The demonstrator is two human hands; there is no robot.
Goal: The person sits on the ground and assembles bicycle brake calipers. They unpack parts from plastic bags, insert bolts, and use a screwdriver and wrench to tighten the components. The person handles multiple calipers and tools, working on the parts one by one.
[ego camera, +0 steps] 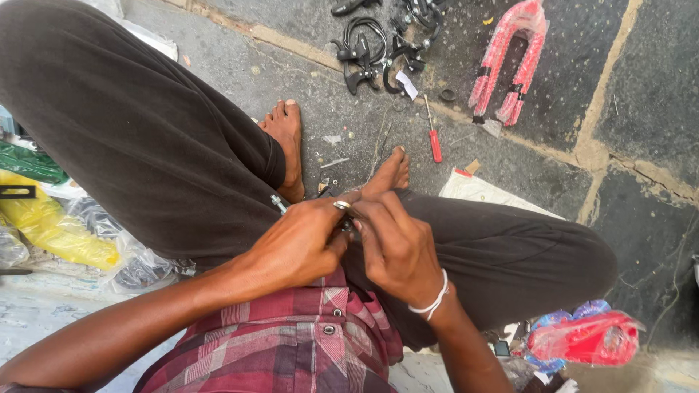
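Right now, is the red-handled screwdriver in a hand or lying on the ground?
On the ground: the screwdriver lies flat on the stone floor, apart from both hands.

— What is the person wearing?
— A red and white checked shirt (306,342) with snap buttons, and dark trousers (145,145) beyond the shirt.
— Anything else?
— A white wristband (431,300) beside the shirt; bare feet.
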